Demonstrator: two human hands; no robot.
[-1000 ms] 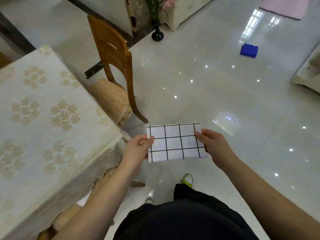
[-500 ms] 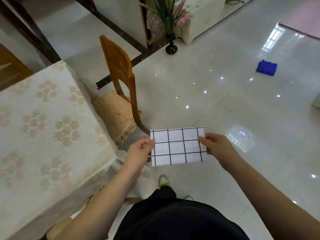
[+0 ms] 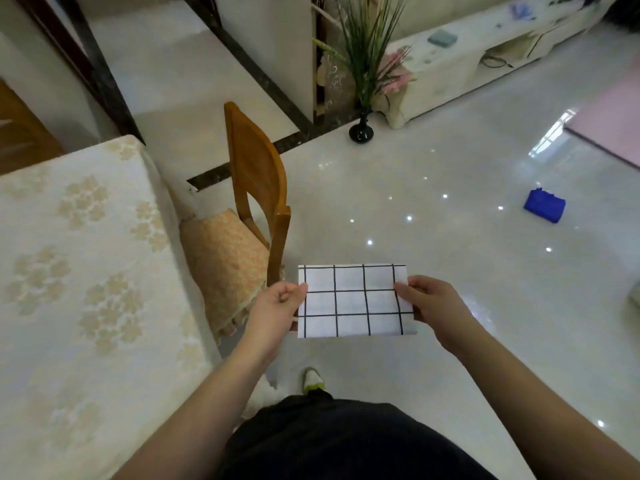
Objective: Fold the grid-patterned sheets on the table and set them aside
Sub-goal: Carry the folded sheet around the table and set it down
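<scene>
Meanwhile the folded grid sheet (image 3: 355,301) stays pinched at its side edges by the left hand (image 3: 277,306) and right hand (image 3: 431,304), in the air beside the surface (image 3: 86,271); only the view has lifted, so setting aside probably comes next

Both forearms extended forward; left hand (image 3: 277,308) and right hand (image 3: 434,306) pinch grid sheet (image 3: 353,301) by opposite edges.
</scene>
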